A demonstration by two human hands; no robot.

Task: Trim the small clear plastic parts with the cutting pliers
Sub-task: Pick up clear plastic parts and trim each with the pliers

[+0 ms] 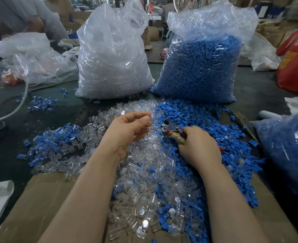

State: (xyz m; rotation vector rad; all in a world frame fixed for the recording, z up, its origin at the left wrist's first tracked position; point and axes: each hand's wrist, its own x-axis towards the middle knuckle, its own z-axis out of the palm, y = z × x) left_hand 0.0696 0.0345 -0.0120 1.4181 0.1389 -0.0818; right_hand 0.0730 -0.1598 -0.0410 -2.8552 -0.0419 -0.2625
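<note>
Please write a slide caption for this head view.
Right hand grips cutting pliers; left hand hovers above clear parts.

Two tall bags, one of clear parts and one of blue parts, wall off the far table edge with a narrow gap between them; loose clear pieces and blue pieces carpet the middle; open dark tabletop lies left.

A dark green table surface stretched away toward a cluttered, blurred workshop. Brown cardboard boxes stood on the floor beyond it. A flat brown cardboard sheet covered the near table edge. Light was even and dim.
</note>
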